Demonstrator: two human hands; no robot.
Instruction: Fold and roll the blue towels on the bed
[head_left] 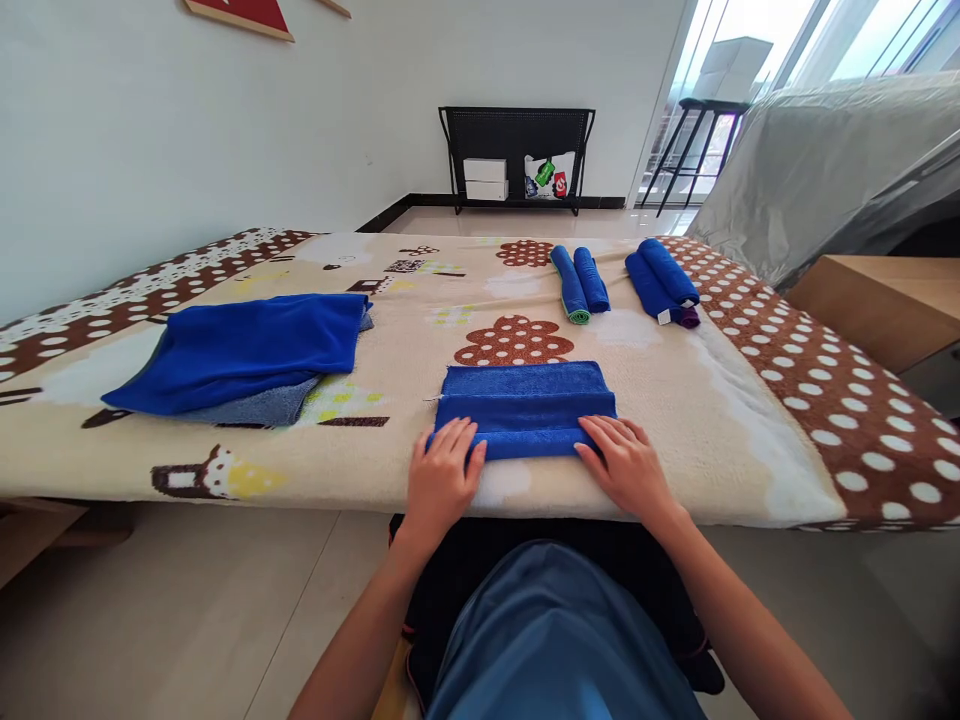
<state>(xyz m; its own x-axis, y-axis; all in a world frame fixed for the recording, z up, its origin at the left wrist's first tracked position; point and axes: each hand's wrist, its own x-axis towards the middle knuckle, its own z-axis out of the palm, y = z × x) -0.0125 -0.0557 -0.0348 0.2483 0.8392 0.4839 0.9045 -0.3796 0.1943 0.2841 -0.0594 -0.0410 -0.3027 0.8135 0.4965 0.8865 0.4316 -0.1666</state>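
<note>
A blue towel [525, 400] lies folded near the table's front edge, its near part rolled up. My left hand [441, 475] rests on the left end of that roll, fingers curled over it. My right hand [626, 462] presses on the right end, fingers together over the roll. Both hands grip the rolled edge. Two pairs of rolled blue towels sit at the back: one pair [580, 282] with a green end, another pair [662, 280] to its right.
A loose stack of flat blue and grey towels [247, 355] lies at the left on the patterned blanket [750, 400] covering the table. A black rack [517, 155] stands by the far wall. A covered object [825, 170] and a wooden surface [877, 300] are at the right.
</note>
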